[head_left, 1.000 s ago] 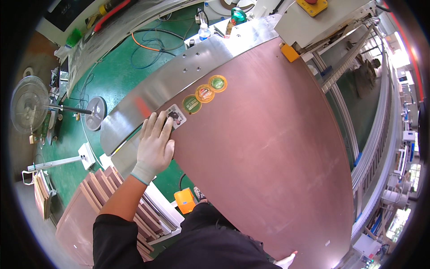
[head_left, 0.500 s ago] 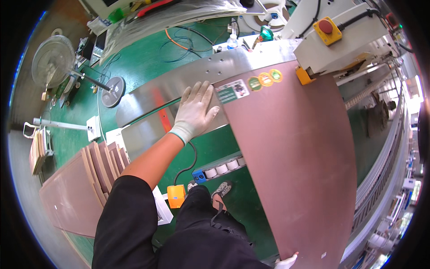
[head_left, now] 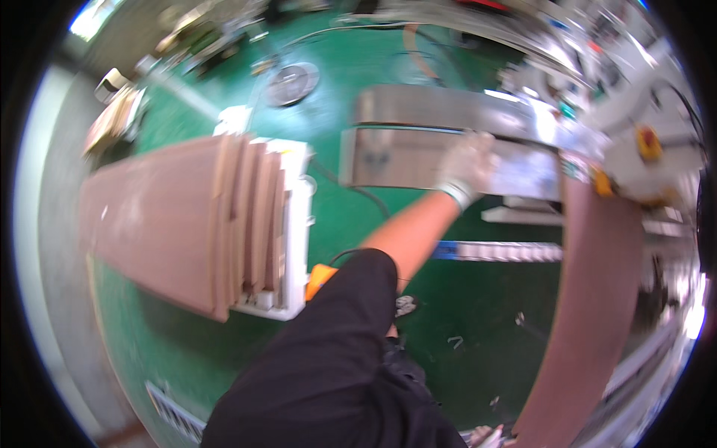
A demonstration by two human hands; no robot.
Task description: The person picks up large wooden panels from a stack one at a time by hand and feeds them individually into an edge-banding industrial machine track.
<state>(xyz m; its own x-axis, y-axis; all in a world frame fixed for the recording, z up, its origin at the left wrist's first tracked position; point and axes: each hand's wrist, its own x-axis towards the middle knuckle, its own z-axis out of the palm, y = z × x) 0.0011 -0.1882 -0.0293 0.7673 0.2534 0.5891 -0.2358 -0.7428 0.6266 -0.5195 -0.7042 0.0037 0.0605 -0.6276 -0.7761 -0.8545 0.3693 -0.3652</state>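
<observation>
noted at left fingers (head_left: 480, 140): extended, slightly apart as far as motion blur permits, gripping nothing visible. observed left hand (head_left: 464, 168), gloved, lying over front metal plate (head_left: 396, 158), near the slot between 2 plates; cannot confirm firm pressure. found right hand (head_left: 487, 436) at the lower edge of view, gloved, partly cut off, next to the near corner of brown board (head_left: 597, 291); cannot tell whether closed on that corner or merely touching.

located brown board along the right side, running from beside white machine (head_left: 627, 172) down to the right hand, well apart from the left. recorded small label (head_left: 575, 167) at its far end and, just beside, orange-yellow block (head_left: 602, 183).

judged step in hand: steadying the board by its near end, left hand resting on metal. judged demand of next move: sure hold at the near corner, left hand free before taking weight, far end kept clear of the block.

further out, noted rear metal plate (head_left: 433, 108), roller strip (head_left: 508, 252) with 1 blue end, and yellow-orange box (head_left: 320, 281) partly behind black sleeve (head_left: 328, 328). on the left, recorded stack of brown boards (head_left: 160, 224) beside white frame (head_left: 299, 216), over green floor (head_left: 467, 313).
</observation>
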